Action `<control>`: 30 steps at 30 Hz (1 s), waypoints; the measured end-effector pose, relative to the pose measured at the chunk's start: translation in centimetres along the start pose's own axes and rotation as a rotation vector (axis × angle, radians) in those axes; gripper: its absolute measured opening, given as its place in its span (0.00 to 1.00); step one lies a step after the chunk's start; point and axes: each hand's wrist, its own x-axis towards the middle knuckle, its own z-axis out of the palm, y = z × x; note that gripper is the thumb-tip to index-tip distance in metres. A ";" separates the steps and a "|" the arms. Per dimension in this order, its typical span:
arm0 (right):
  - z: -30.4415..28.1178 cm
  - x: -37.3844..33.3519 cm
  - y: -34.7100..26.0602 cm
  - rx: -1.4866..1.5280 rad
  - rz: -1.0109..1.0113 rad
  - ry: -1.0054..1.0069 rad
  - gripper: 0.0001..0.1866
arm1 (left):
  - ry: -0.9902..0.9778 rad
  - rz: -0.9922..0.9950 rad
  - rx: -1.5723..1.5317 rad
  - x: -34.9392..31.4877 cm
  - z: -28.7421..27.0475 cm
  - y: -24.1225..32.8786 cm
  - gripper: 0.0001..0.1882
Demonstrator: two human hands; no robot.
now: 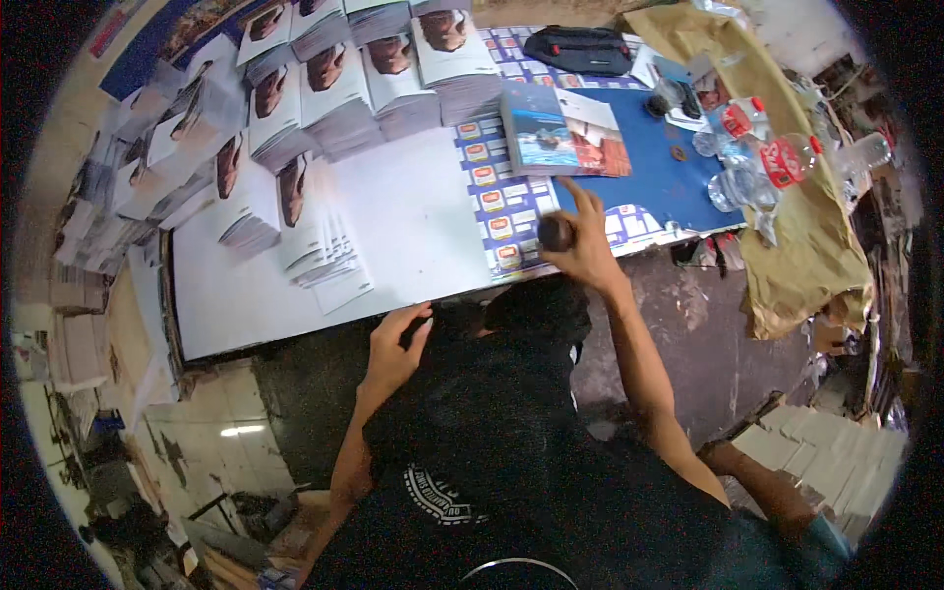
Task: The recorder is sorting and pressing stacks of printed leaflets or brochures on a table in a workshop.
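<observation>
My right hand [588,246] is closed round a dark, round-ended object [557,233] above the table's front edge, its index finger stretched toward a stack of booklets with blue and red covers [562,138]. The object's exact kind cannot be made out. At the front edge of the white table top [403,216], my left hand [393,352] is held with its thumb apart from its bent fingers, nothing visible between them. Nearest to it on the table lies a fanned set of white booklets [317,234] with brown cover pictures.
Tall stacks of matching booklets [388,74] fill the table's far left. Plastic bottles with red labels [777,162] lie at the right, by a tan sheet [801,265]. A black pouch [580,49] rests at the back. Another person's arm [762,482] shows at lower right.
</observation>
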 end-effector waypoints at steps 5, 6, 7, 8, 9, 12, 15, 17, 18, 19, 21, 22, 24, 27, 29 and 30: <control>0.3 4.6 2.9 -0.308 -0.010 -0.182 0.31 | -0.027 -0.042 -0.144 1.0 -0.5 0.0 0.15; 1.7 4.9 3.4 -0.309 -0.007 -0.216 0.32 | -0.015 -0.038 -0.151 1.3 -0.4 -0.3 0.15; 2.3 5.5 2.7 -0.307 -0.007 -0.249 0.33 | -0.065 -0.077 -0.279 1.7 0.0 -0.8 0.17; 3.1 4.9 1.8 -0.306 0.016 -0.250 0.35 | -0.118 -0.116 -0.407 2.2 0.3 -1.3 0.19; 4.4 3.6 1.6 -0.170 -0.092 -0.126 0.40 | -0.108 -0.109 -0.411 3.2 0.8 -1.4 0.19; 5.2 0.3 -3.7 0.041 -0.150 -0.215 0.49 | -0.038 -0.355 -0.846 6.5 2.4 -0.8 0.25; 4.8 -2.8 -9.4 0.016 -0.265 -0.411 0.47 | -0.098 -0.681 -1.244 8.9 3.2 -1.2 0.27; 4.4 -4.8 -10.9 0.262 -0.216 -0.400 0.42 | 0.012 -0.363 -0.585 8.8 4.9 -4.1 0.28; 3.8 -5.7 -10.8 0.470 -0.055 -0.331 0.38 | 0.078 -0.370 -0.364 8.5 4.7 -3.9 0.30; 3.0 -6.7 -10.3 0.674 0.104 -0.258 0.34 | 0.071 -0.369 -0.360 7.9 4.3 -3.6 0.30; 3.0 -7.5 -7.3 0.417 0.212 0.331 0.21 | 0.226 -0.194 -0.053 6.7 3.5 -3.4 0.30; 2.5 -7.6 -5.0 0.510 0.340 0.481 0.19 | 0.237 -0.220 -0.058 6.0 3.4 -4.5 0.32; 0.0 -5.0 -3.9 0.695 0.435 0.713 0.16 | 0.209 -0.247 0.012 5.4 2.3 -3.6 0.36; -0.5 -1.9 0.3 0.463 0.296 0.837 0.15 | 0.193 -0.242 -0.047 5.4 1.9 -4.0 0.36; 0.8 -1.1 4.2 0.535 0.336 0.782 0.16 | 0.210 -0.212 -0.077 5.5 2.2 -4.9 0.36; 1.0 -0.9 4.3 0.420 0.332 0.759 0.19 | 0.232 -0.190 -0.073 5.4 2.3 -5.3 0.36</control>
